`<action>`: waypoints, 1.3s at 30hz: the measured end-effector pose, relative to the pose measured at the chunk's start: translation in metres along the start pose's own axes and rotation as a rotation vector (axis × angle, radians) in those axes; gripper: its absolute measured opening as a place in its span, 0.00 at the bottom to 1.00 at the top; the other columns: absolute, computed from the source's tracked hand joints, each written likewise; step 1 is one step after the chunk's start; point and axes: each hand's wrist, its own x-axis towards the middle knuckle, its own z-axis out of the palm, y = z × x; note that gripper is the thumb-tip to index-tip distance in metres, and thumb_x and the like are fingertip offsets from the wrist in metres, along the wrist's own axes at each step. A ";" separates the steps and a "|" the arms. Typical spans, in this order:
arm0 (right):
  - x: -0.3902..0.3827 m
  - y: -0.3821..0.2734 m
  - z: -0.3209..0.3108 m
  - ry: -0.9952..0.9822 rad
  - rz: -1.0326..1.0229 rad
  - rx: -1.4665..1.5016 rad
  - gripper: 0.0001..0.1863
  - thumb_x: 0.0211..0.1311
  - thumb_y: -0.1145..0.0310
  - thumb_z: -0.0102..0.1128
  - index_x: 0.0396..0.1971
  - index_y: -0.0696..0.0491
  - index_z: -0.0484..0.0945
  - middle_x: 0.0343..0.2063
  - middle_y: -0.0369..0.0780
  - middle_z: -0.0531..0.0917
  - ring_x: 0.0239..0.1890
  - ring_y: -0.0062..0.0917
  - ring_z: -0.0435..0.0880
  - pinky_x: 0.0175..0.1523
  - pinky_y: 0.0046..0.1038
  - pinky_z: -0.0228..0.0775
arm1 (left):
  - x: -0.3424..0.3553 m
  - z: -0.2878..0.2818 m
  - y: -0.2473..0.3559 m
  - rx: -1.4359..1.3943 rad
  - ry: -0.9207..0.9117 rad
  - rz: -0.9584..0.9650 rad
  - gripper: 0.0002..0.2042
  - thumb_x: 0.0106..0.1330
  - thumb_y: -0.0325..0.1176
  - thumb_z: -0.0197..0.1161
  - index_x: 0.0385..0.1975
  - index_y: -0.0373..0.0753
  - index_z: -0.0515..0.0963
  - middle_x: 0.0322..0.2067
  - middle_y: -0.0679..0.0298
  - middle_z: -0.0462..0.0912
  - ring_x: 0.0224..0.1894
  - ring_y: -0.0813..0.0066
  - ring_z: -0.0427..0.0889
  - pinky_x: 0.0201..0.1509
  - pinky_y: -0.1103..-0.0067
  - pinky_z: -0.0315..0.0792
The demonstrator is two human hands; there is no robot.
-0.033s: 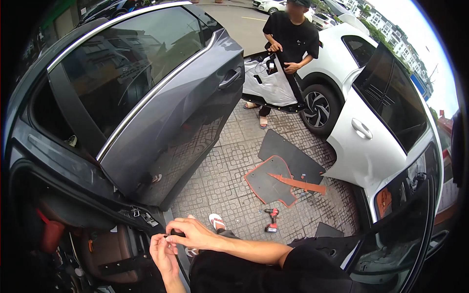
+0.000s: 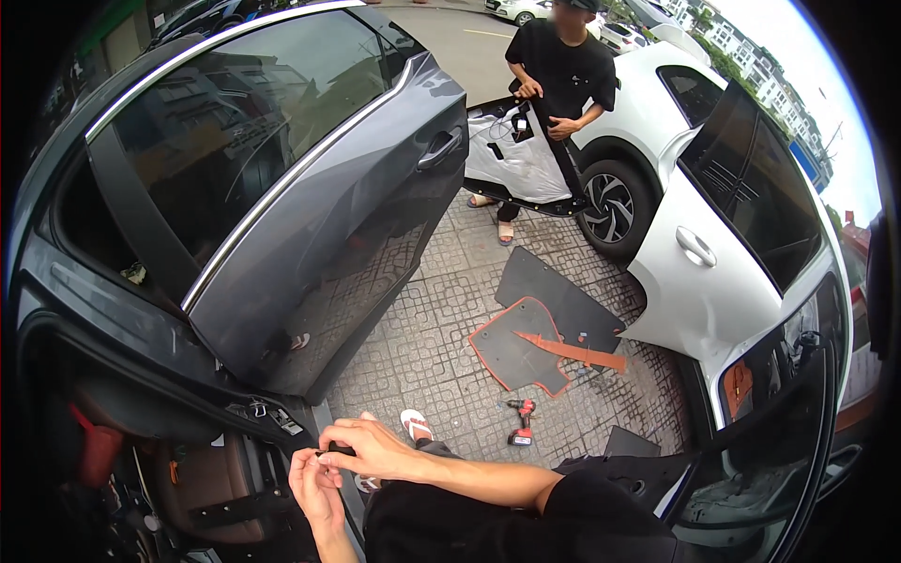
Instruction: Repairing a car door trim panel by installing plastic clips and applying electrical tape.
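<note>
My right hand (image 2: 374, 448) reaches across from the right and pinches a small dark part (image 2: 338, 452) at its fingertips. My left hand (image 2: 314, 490) comes up from below, its fingers curled onto the same part. Both hands are low in the head view, just beside the rear edge of an open dark grey car door (image 2: 328, 216) and the latch area (image 2: 267, 413) of the car body. What the part is cannot be made out.
A red cordless drill (image 2: 521, 422) and dark floor mats with orange trim (image 2: 540, 328) lie on the paved ground. A sandalled foot (image 2: 416, 424) is near my hands. A person in black (image 2: 563, 75) holds a door panel with white sheeting (image 2: 521, 155) beside a white car (image 2: 694, 244).
</note>
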 end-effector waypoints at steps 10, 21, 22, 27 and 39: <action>0.002 0.037 -0.048 -0.160 -0.174 -0.099 0.14 0.63 0.58 0.63 0.45 0.47 0.82 0.31 0.32 0.78 0.41 0.25 0.76 0.52 0.33 0.57 | 0.012 0.014 -0.031 -0.111 -0.053 -0.127 0.04 0.70 0.29 0.53 0.32 0.39 0.69 0.26 0.65 0.74 0.23 0.81 0.70 0.24 0.84 0.62; -0.006 0.042 -0.012 -0.150 -0.178 0.102 0.13 0.60 0.61 0.66 0.44 0.47 0.85 0.33 0.33 0.77 0.44 0.26 0.74 0.57 0.35 0.54 | 0.002 -0.012 -0.015 -0.115 -0.194 -0.321 0.05 0.72 0.32 0.57 0.39 0.40 0.69 0.30 0.63 0.77 0.24 0.80 0.72 0.26 0.85 0.64; -0.007 0.040 -0.006 -0.174 -0.130 0.109 0.15 0.61 0.61 0.65 0.47 0.47 0.83 0.34 0.33 0.76 0.44 0.26 0.74 0.57 0.35 0.54 | 0.003 -0.017 -0.014 -0.098 -0.220 -0.292 0.07 0.73 0.33 0.57 0.42 0.39 0.70 0.30 0.63 0.76 0.24 0.82 0.71 0.26 0.86 0.63; -0.005 0.023 0.018 -0.236 -0.001 0.182 0.17 0.61 0.63 0.65 0.50 0.45 0.82 0.34 0.34 0.77 0.45 0.25 0.75 0.60 0.36 0.53 | 0.009 -0.049 -0.003 -0.043 -0.267 -0.273 0.18 0.68 0.32 0.65 0.52 0.38 0.66 0.31 0.64 0.77 0.24 0.82 0.72 0.26 0.85 0.65; -0.003 0.005 0.065 -0.039 -0.134 -0.111 0.11 0.58 0.60 0.67 0.38 0.48 0.84 0.34 0.37 0.76 0.47 0.31 0.75 0.61 0.38 0.54 | 0.001 -0.083 0.016 0.326 -0.203 0.109 0.10 0.70 0.30 0.63 0.44 0.33 0.72 0.35 0.61 0.81 0.30 0.80 0.79 0.32 0.85 0.71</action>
